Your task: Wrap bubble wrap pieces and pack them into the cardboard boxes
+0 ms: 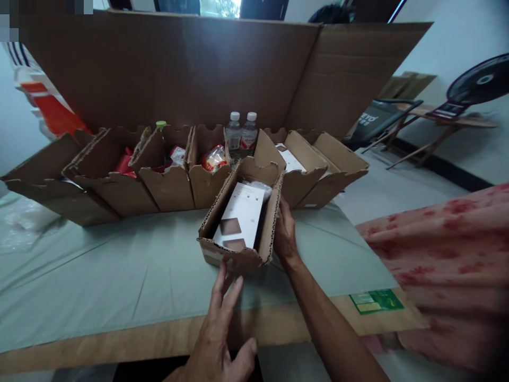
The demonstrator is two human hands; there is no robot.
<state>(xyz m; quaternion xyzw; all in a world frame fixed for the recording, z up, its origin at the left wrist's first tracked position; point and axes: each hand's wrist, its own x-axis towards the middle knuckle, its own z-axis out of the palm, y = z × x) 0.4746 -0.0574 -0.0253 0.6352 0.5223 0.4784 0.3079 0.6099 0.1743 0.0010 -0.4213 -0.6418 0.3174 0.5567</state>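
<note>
left hand, grip released, fingers spread, touches the near wall of the cardboard bin over the cloth-covered counter, while right hand flanks the bin's right wall, grip indeterminable, fan at far right.

A hand could pass along the left front edge of the table, but the front bin and bin row block its back edge.

white box: print too small | fan: cut at right | floral cloth: blurred
</note>
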